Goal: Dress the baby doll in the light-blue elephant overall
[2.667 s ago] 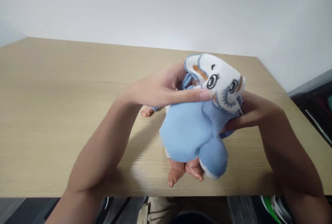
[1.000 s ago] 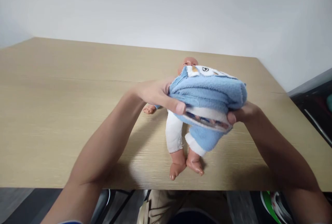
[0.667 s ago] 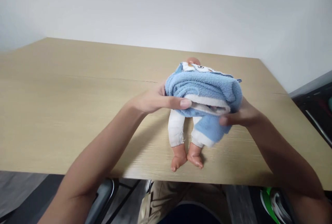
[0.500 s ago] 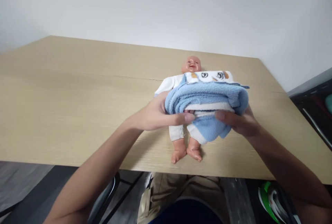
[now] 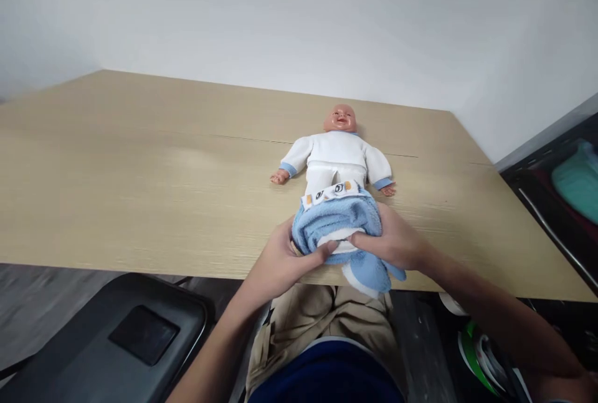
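Left hand [image 5: 279,265] and right hand [image 5: 398,242] clamp the garment [image 5: 337,215] — if either slackens, its folds could spill onto the doll [image 5: 336,149] beyond them.

Blue top [image 5: 329,375], khaki trousers [image 5: 317,316]

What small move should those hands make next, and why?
Perhaps the left hand and right hand should ease slightly apart, widening the white-edged opening of the blue garment. Both hold it bunched, the opening looks like a narrow slit, and the doll lies face up, its feet hidden from view.
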{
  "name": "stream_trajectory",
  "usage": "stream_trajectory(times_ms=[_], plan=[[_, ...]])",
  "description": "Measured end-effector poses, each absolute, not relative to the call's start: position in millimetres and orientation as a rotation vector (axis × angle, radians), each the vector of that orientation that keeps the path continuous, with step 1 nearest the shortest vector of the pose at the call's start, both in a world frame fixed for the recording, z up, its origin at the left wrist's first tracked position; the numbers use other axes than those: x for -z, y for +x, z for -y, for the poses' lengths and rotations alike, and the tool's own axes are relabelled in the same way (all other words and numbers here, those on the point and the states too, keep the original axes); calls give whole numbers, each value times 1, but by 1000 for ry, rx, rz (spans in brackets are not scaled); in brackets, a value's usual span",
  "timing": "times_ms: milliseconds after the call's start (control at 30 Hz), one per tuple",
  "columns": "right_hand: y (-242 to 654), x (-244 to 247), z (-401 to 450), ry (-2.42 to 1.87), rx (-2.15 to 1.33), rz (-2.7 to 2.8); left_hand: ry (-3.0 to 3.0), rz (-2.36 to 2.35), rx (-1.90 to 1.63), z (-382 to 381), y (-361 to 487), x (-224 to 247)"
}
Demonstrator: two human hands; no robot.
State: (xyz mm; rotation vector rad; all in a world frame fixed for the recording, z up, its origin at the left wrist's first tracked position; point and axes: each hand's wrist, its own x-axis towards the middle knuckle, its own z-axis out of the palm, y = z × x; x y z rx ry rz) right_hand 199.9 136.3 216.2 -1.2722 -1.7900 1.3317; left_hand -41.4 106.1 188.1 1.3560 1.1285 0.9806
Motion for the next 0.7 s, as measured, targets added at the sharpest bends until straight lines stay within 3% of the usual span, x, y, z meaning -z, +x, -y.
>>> stream_trajectory(times_ms=[333,700], plan=[[180,-187,-148,-1354,-979,1953,1620,-1473,-930,-119,-41,-153],[180,-169,-176,-1452,-835,1867,1734,-1590,-891,-150,-39,-151]])
